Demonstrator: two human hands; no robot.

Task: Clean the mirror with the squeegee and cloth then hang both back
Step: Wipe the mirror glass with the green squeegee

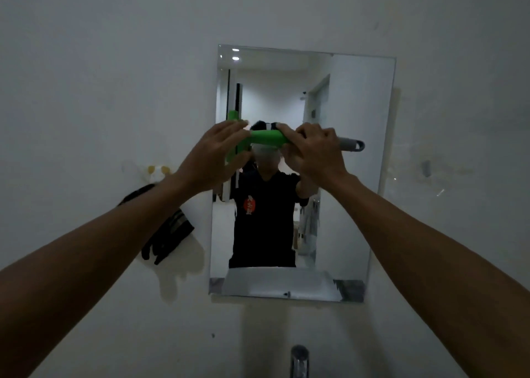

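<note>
The right hand (pixel 315 151) grasps the green plastic squeegee (pixel 265 138) by its handle, laid sideways across the frameless rectangular wall mirror (pixel 358 177), while the left hand (pixel 213 154) lays straight fingers (pixel 233 125) on its blade end, likely pressing it flat for wiping.

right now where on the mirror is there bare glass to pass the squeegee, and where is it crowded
Bare glass: the right strip of the mirror under the grey handle end, the top band above both hands, and the lower middle. Crowded: mid-height, where the left hand lies on the squeegee head and the right hand grips its handle.
</note>
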